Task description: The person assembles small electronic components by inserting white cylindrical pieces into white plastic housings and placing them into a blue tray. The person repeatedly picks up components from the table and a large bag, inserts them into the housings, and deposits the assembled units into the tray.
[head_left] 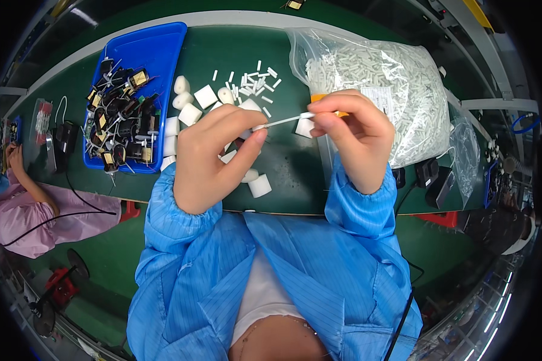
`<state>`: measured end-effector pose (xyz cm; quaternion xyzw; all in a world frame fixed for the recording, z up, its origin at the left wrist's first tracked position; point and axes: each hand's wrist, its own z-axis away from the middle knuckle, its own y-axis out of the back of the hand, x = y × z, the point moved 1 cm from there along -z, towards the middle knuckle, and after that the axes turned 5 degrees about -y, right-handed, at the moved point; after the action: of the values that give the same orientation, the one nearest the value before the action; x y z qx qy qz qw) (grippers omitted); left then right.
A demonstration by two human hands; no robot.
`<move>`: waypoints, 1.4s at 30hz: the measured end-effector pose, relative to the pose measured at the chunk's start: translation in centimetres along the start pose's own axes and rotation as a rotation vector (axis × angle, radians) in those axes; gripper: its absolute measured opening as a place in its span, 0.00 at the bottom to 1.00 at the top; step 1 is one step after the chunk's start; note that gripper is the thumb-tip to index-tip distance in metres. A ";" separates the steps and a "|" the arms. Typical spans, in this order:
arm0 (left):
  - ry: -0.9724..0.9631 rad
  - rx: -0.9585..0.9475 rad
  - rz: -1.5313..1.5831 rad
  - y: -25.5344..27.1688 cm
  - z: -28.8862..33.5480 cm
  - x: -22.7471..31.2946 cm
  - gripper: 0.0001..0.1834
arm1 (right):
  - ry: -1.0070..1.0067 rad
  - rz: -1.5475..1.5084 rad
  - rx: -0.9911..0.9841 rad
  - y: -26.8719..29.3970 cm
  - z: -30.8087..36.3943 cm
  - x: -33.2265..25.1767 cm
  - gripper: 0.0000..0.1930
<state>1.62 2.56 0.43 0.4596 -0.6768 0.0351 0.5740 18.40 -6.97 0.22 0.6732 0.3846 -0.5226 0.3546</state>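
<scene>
Two hands pinch one white tube (pixel 281 123) above green bench: L hand (pixel 214 157) fingers closed on one end, R hand (pixel 348 137) on other, likely steadying it. Blue tray (pixel 162 45) left.

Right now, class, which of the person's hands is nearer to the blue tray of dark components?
Left. The left hand sits just right of the blue tray, a short gap apart. The right hand is farther right, beside the clear bag of white tubes.

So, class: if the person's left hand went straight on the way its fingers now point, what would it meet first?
Probably the right hand: the left hand points right along the thin white stick both pinch, though depth is unclear.
</scene>
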 end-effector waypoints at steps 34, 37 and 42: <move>-0.035 -0.040 -0.126 -1.2 -0.1 -0.6 0.15 | 0.420 0.596 -0.147 0.1 -0.8 0.6 0.05; -0.134 -0.041 -0.186 -1.0 0.1 -0.7 0.16 | 0.466 0.647 -0.189 -0.3 -1.0 1.1 0.05; -0.195 -0.006 -0.250 -0.9 0.9 -0.8 0.16 | 0.292 0.715 -0.339 -0.9 -0.7 0.9 0.05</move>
<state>1.44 1.99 -0.94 0.5400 -0.6668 -0.0834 0.5068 18.05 -5.79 -0.61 0.7636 0.2534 -0.1950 0.5609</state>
